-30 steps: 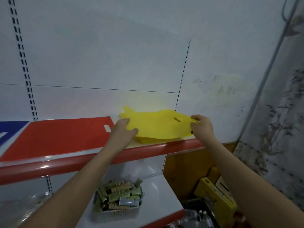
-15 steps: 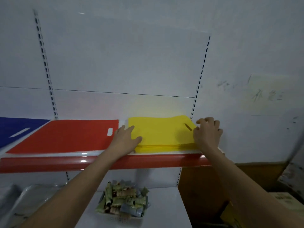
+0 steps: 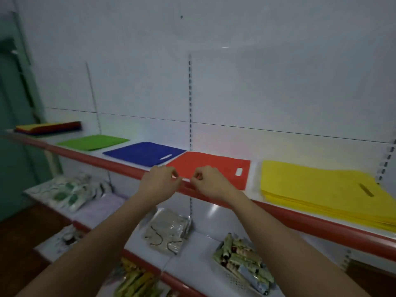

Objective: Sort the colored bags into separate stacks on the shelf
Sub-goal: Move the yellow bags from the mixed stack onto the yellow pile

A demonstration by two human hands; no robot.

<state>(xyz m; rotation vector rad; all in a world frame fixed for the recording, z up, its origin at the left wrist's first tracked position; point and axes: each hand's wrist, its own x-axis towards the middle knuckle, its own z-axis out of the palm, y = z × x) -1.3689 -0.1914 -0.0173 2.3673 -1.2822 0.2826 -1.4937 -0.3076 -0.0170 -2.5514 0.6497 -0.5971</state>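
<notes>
A red-rimmed shelf [image 3: 300,217] carries flat bags in separate piles: a yellow stack [image 3: 317,189] at the right, a red bag [image 3: 214,165] in the middle, a blue bag [image 3: 143,153] and a green bag [image 3: 94,142] further left. A mixed pile of coloured bags [image 3: 49,127] lies at the far left end. My left hand [image 3: 160,179] and my right hand [image 3: 211,182] sit close together at the red bag's near edge, fingers curled, each pinching that edge with thumb and forefinger.
Below is a white shelf [image 3: 201,239] with a basket of green and brown packets [image 3: 242,262], a clear packet of beige items [image 3: 169,230] and white-green packages [image 3: 66,191]. A green door frame [image 3: 12,103] stands at the left. White back panels rise behind the shelves.
Both hands have left the yellow stack and moved left to the red bag's front edge. The view has swung left, so the blue, green and mixed piles now show.
</notes>
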